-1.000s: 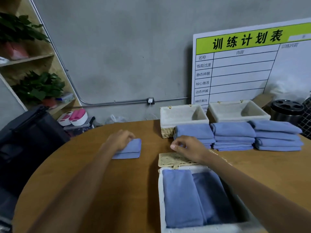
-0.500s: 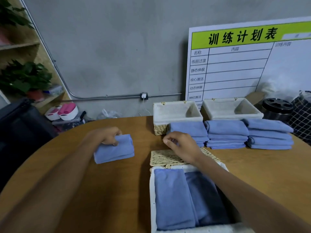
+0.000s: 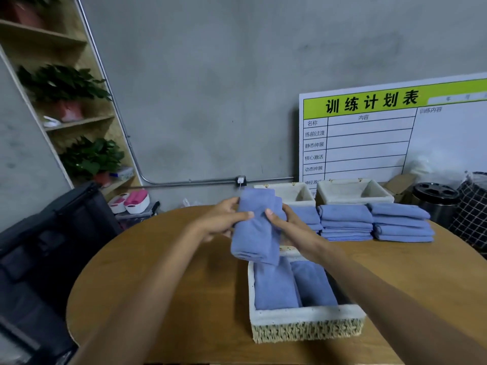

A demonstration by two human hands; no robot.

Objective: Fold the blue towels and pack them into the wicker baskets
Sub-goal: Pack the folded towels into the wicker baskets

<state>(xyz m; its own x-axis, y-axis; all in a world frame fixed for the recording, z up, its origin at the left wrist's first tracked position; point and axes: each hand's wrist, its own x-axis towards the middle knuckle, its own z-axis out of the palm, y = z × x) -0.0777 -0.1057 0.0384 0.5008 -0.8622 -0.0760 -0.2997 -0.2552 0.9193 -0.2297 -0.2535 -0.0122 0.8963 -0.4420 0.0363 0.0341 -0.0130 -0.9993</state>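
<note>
A folded blue towel (image 3: 257,230) hangs in the air above the near wicker basket's (image 3: 305,321) far end. My left hand (image 3: 222,221) grips its left edge and my right hand (image 3: 283,223) grips its right edge. Two folded blue towels (image 3: 292,284) lie side by side inside that white-lined basket. Behind it, three stacks of folded blue towels (image 3: 374,222) sit in a row on the round wooden table (image 3: 163,280). Two empty wicker baskets (image 3: 354,192) stand behind the stacks; the held towel hides part of the left one.
A large whiteboard chart (image 3: 390,133) leans on the grey wall at the back right. A black-lidded metal bin (image 3: 436,201) and a checked bag (image 3: 471,209) stand at the right edge. A black bag (image 3: 50,233) and a plant shelf (image 3: 76,119) are at the left.
My left hand lifted the folded towel off the table and carried it right. My right hand left the basket's lid and took the towel's other side. The view tilted upward.
</note>
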